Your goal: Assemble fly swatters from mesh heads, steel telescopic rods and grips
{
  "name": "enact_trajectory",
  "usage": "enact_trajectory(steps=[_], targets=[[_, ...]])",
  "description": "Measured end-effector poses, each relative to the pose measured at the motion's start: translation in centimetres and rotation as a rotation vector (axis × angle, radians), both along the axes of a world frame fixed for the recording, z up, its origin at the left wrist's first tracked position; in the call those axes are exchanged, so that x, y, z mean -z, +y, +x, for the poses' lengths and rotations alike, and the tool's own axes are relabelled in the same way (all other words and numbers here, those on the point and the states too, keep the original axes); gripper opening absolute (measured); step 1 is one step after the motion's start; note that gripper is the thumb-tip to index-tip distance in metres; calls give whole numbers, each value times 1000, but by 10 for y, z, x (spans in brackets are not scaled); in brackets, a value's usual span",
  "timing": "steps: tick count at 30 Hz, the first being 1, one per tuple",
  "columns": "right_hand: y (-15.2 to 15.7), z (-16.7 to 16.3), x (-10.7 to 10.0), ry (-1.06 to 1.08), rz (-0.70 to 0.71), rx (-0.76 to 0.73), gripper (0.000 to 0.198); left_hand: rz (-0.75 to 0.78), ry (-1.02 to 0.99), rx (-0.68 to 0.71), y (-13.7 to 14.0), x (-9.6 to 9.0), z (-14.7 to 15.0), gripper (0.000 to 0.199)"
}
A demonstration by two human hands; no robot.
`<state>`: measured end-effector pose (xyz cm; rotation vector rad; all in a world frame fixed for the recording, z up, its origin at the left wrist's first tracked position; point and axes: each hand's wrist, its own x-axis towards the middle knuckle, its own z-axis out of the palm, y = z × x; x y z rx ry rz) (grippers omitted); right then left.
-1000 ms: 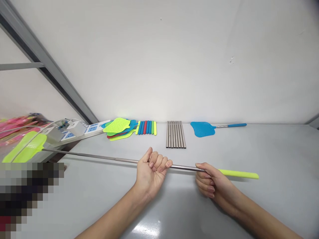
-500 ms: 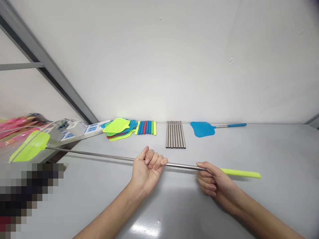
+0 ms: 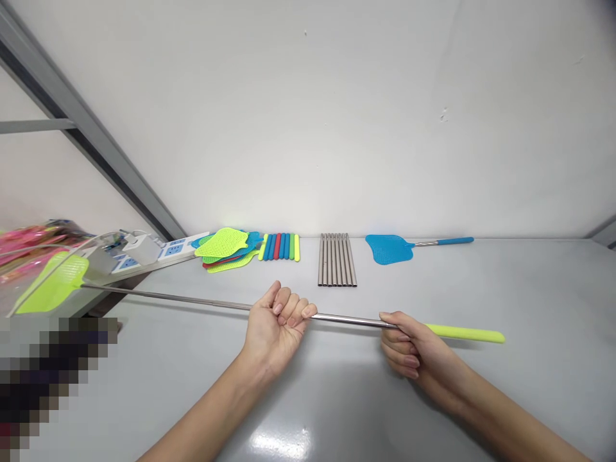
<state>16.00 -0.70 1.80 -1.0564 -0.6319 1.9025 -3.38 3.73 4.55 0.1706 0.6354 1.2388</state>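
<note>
A long telescopic fly swatter (image 3: 351,319) stretches across the front of my view, its metal rod drawn out. Its yellow-green paddle (image 3: 52,282) is at the far left, its yellow-green handle (image 3: 469,333) at the right. My left hand (image 3: 279,327) is wrapped round the middle of the rod, palm up. My right hand (image 3: 409,346) grips the rod's thick end beside the handle, thumb along the top. The rod is held just above the grey table and tilts down slightly to the right.
Along the wall lie stacked swatter heads (image 3: 224,247), a row of coloured handles (image 3: 280,247), several metal tubes (image 3: 337,260) and a blue fly swatter (image 3: 391,249). Power strips (image 3: 168,251) with white cables and pink plastic-wrapped items (image 3: 29,250) sit at the left. The table (image 3: 529,289) is grey.
My left hand has shifted slightly left along with the paddle, while my right hand stays in place. The whole background has drifted a little left.
</note>
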Motion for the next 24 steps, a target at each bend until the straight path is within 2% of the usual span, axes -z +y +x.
enact_trajectory(steps=[11,18,24], targets=[[5,-1,3,26,-60,56,39,32,-11,-1,1,0,-1,41],[5,-4,5,44,-37,159,40,15,-66,-3,1,2,2,39],[5,-5,4,61,-35,169,41,23,-56,3,0,4,2,37]])
